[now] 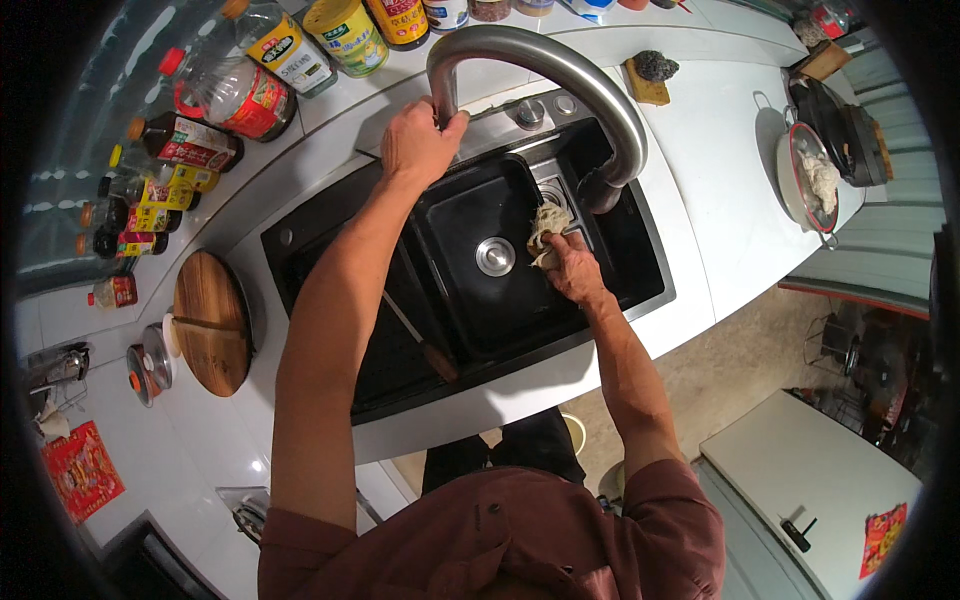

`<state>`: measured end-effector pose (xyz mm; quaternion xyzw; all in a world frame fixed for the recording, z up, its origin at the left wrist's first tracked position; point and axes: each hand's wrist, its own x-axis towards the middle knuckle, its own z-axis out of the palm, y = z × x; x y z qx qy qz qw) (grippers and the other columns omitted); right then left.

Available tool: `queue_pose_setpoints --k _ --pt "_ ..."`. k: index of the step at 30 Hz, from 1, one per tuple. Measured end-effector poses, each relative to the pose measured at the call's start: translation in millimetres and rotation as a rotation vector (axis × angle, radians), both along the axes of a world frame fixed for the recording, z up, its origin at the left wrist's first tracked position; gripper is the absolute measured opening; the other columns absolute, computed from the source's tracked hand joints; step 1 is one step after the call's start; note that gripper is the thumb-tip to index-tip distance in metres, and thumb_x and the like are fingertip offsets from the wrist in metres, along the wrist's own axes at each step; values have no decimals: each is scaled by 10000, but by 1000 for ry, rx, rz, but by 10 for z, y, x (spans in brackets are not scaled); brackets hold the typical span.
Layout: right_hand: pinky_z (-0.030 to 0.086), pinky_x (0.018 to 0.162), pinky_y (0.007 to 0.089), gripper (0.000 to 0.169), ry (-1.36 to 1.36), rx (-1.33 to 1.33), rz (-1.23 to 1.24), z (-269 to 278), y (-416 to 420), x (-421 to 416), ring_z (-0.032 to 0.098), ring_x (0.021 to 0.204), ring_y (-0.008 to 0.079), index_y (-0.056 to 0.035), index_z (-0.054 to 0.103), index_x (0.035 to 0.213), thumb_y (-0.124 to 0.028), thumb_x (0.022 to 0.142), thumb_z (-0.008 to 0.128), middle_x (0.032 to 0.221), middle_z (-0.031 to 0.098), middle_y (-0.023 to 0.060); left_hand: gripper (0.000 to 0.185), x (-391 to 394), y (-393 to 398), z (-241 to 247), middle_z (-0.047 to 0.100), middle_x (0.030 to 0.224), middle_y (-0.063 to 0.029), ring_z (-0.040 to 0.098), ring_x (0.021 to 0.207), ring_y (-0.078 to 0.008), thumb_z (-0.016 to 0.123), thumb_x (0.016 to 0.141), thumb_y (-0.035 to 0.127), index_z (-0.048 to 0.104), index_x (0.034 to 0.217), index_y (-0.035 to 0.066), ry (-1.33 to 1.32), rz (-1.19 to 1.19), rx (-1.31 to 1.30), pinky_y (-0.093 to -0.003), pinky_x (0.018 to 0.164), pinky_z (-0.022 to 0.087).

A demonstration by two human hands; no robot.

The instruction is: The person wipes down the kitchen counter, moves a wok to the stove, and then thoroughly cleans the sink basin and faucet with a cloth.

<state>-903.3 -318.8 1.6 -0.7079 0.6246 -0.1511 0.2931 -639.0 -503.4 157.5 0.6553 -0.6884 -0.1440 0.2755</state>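
Observation:
A brushed-metal gooseneck faucet arches over the black double sink. My left hand grips the faucet near its base, the thumb against the neck; the fingers' far side is hidden. In my right hand is a beige fibrous scrubber, perhaps loofah, above the sink's right inner edge, beside the second drain. The faucet's spout head hangs just right of the scrubber. A round metal drain strainer sits in the black basin's floor. No running water shows.
A knife with a wooden handle lies on the sink's left section. Wooden boards lean at the left. Sauce bottles line the back ledge. On the right counter are a sponge with steel wool and a red-rimmed strainer.

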Motion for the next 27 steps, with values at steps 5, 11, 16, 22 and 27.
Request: queue_pose_setpoints --k 5,11,16,22,27 --pt "526 985 463 526 -46 46 3 182 2 -26 611 1136 403 -160 610 1297 -141 791 751 1239 579 194 369 60 37 -7 727 926 -178 702 880 -380 761 845 355 699 1033 43 -42 -17 37 -472 790 548" --pt "533 914 482 438 -49 43 29 77 210 -170 631 1071 425 -123 611 1221 -115 803 740 1139 616 223 367 274 537 -373 698 916 -182 677 862 -389 781 829 303 629 1015 26 109 -4 139 -485 764 532" --pt "533 878 526 553 -35 -9 -263 -188 187 26 637 1047 475 -54 454 1268 -120 805 749 1135 634 266 443 514 1481 -1124 677 1128 -221 649 1084 -408 756 843 273 605 1181 29 28 51 516 -482 916 525" --pt "533 865 518 571 73 150 -300 -268 -77 88 677 1001 466 -19 438 1250 -206 817 761 1021 707 284 552 423 1975 -1318 645 1200 -268 631 1127 -443 733 861 249 545 1284 -52 56 114 608 -496 978 513" --pt "538 884 490 561 8 96 -285 -134 -45 74 678 1014 459 11 508 1230 -198 778 768 1021 708 281 590 493 2108 -1404 641 1203 -241 628 1136 -405 747 845 235 538 1319 -45 66 162 482 -472 971 513"
